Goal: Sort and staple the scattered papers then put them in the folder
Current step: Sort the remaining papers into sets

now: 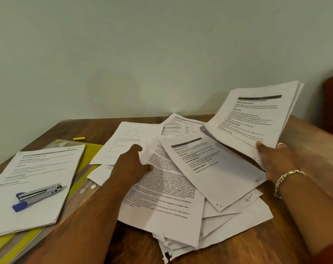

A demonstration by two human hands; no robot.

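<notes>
A pale wall [142, 54] fills the upper half of the view, and below it a wooden table [304, 216] carries everything else. Across the table's middle and right lies a loose heap of scattered papers [171, 197], printed sheets overlapping at different angles, one torn and dark-stained at its near corner. On the left, a neater stack of printed pages [40, 178] rests on a yellow-green folder [89, 155] with a clear plastic cover. The right hand [274, 161], a chain bracelet [287, 180] on its wrist, grips a raised sheaf of sheets [255, 115] by its near edge, thumb on top; the sheaf tilts up over the far right of the heap. The left hand [131, 164] reaches into the heap's middle, fingers curled around the edge of one sheet there. A stapler [38, 195] with blue ends and a metal top lies on the neat stack. A small yellow highlighter [79, 138] lies on the bare wood beyond the folder.
</notes>
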